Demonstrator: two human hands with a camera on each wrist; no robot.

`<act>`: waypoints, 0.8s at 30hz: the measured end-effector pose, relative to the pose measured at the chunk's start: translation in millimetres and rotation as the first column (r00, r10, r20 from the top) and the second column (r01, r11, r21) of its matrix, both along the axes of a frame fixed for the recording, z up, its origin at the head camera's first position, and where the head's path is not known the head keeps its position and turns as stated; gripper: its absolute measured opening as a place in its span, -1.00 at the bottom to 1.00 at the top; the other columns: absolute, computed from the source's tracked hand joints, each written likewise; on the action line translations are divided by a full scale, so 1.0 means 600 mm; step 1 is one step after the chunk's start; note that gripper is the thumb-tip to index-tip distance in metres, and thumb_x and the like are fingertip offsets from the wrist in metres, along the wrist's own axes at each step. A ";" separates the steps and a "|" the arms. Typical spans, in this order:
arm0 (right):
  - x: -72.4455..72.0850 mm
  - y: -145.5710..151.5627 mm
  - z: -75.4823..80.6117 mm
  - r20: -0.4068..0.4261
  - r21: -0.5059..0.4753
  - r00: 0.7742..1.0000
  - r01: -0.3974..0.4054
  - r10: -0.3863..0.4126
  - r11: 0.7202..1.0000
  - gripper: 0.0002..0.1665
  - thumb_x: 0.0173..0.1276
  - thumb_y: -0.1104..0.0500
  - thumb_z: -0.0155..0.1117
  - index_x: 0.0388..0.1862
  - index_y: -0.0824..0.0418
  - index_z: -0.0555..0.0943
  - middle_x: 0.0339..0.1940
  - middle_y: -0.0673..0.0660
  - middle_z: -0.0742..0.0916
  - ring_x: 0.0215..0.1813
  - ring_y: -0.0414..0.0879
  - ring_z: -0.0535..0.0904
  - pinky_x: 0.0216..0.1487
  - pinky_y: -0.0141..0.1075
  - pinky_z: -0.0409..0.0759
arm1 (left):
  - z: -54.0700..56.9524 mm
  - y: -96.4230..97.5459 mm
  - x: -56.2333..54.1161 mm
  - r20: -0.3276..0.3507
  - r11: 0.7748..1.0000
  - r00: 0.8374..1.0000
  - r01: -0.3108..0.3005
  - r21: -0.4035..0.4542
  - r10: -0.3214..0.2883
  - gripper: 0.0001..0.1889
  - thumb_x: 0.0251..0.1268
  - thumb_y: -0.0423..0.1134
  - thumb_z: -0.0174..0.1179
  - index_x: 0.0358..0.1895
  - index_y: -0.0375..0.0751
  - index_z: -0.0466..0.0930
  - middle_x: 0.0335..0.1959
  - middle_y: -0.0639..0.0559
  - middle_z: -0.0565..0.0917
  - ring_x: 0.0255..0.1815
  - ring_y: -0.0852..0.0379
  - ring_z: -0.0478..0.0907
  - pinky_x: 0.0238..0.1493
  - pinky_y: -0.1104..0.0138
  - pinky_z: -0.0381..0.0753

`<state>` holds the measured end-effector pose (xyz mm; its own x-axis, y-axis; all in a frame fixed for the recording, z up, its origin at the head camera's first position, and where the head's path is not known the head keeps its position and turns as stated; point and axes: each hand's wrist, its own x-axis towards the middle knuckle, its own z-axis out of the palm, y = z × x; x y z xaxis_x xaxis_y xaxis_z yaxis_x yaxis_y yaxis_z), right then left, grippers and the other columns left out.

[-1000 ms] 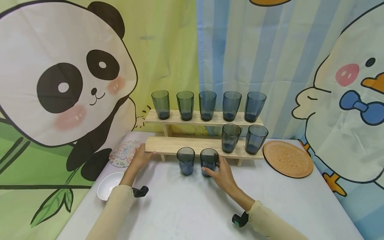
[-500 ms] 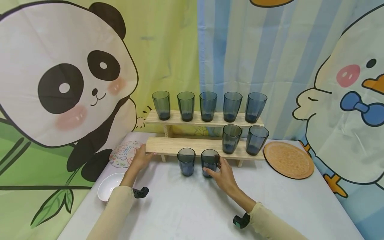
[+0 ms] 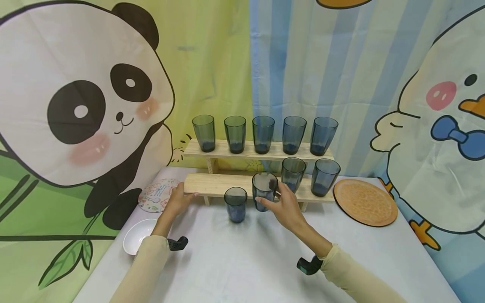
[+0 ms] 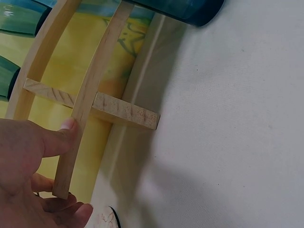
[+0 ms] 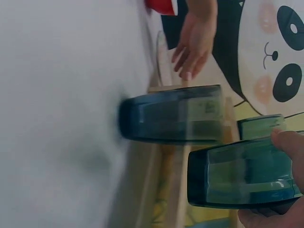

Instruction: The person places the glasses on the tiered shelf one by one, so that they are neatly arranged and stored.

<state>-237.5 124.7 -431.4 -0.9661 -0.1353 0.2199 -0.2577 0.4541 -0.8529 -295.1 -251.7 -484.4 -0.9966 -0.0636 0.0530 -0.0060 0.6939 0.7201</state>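
Note:
My right hand (image 3: 285,209) holds a blue-grey drinking glass (image 3: 264,191) upright, thumb on the near side, in front of the lower board. The right wrist view shows this glass (image 5: 247,173) raised off the table, its base higher than that of a second glass (image 5: 166,114). That second glass stands on the table just left of it in the head view. At the left end of a two-tier wooden shelf (image 3: 212,183), my left hand (image 3: 177,202) grips the lower board, thumb on one face (image 4: 69,156) and fingers round the other.
Several matching glasses (image 3: 261,134) line the upper board (image 3: 219,150). Two glasses (image 3: 325,176) stand at the lower board's right end. A white bowl (image 3: 136,235) and floral round mat (image 3: 156,195) lie left, a tan round mat (image 3: 365,202) right. Curtains (image 3: 326,54) hang behind.
My right hand has lifted the right-hand glass off the table, up and toward the lower board. The left hand has stayed on the board's end.

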 end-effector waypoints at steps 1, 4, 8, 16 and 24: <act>-0.005 -0.004 0.008 -0.008 0.003 1.000 0.002 -0.002 1.000 -0.09 0.32 -0.16 0.57 0.52 0.09 0.41 0.43 0.20 0.56 0.51 0.25 0.48 0.44 0.15 0.55 | 0.000 0.000 -0.001 0.000 1.000 1.000 0.000 -0.004 0.000 -0.22 0.54 -0.17 0.27 0.53 -0.61 0.12 0.48 -0.68 0.26 0.53 -0.59 0.22 0.58 -0.31 0.17; -0.024 -0.016 0.028 -0.037 0.003 0.999 0.006 -0.006 1.000 -0.11 0.34 -0.14 0.56 0.52 0.11 0.42 0.44 0.21 0.55 0.51 0.27 0.48 0.46 0.16 0.52 | -0.002 -0.001 -0.001 0.005 1.000 1.000 -0.004 -0.005 0.004 -0.23 0.54 -0.16 0.27 0.54 -0.60 0.12 0.48 -0.66 0.26 0.53 -0.57 0.21 0.59 -0.31 0.16; -0.050 -0.034 0.043 -0.058 -0.005 0.998 0.010 -0.011 1.000 -0.14 0.35 -0.13 0.55 0.49 0.17 0.44 0.38 0.23 0.58 0.43 0.24 0.54 0.39 0.17 0.58 | -0.005 -0.004 -0.003 0.019 1.000 1.000 -0.008 -0.001 0.008 -0.23 0.56 -0.16 0.25 0.55 -0.58 0.10 0.49 -0.64 0.25 0.55 -0.56 0.18 0.59 -0.31 0.15; -0.092 -0.059 0.036 -0.033 -0.040 0.999 0.032 -0.033 0.999 -0.20 0.35 -0.17 0.55 0.37 0.20 0.48 0.22 0.21 0.58 0.30 0.16 0.59 0.28 0.11 0.63 | -0.010 -0.007 -0.006 0.020 1.000 1.000 -0.010 0.001 0.010 -0.23 0.56 -0.15 0.25 0.55 -0.57 0.10 0.51 -0.64 0.23 0.57 -0.55 0.16 0.61 -0.29 0.12; -0.112 -0.063 0.024 -0.020 -0.014 0.998 0.066 -0.066 0.998 -0.10 0.34 -0.17 0.55 0.46 0.27 0.44 0.24 0.28 0.59 0.32 0.24 0.58 0.30 0.14 0.63 | -0.007 -0.004 -0.005 0.010 1.000 1.000 -0.004 -0.005 0.004 -0.23 0.55 -0.15 0.26 0.55 -0.58 0.12 0.53 -0.63 0.23 0.58 -0.54 0.17 0.62 -0.27 0.12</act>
